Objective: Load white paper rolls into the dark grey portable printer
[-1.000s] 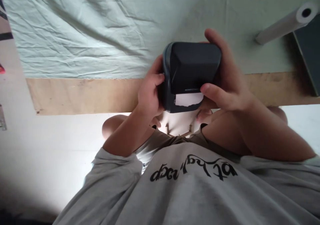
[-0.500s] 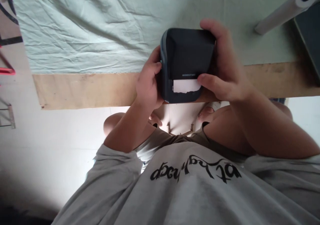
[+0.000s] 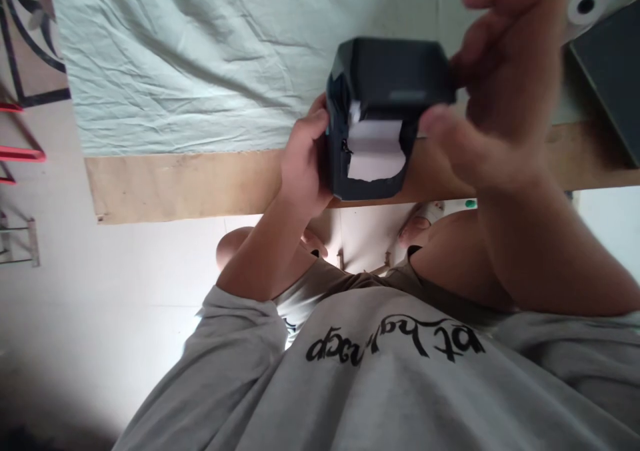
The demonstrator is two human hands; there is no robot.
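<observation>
Head view: from my remote seat I see the dark device (image 3: 395, 71) between the person's hands, over the bare wooden edge (image 3: 200, 184) of the table and in front of the body. The left hand (image 3: 306, 161) is curled firmly around its left side, thumb at the near flank, which I take as steadying the casing while its lid is raised. The right hand (image 3: 515, 91) sits at the other side, fingers parted and half bent, thumb by the lid's lower corner; with that hand blurred, I can't tell whether it grips the lid or only brushes it.

The device looks boxy, near black, with cut-off corners and a dull sheen on top. Below the lid, a gap shows white paper (image 3: 375, 151) with an uneven lower edge. Behind lies wrinkled pale green cloth (image 3: 200, 71), and a white roll (image 3: 575, 27) is by the right hand.
</observation>
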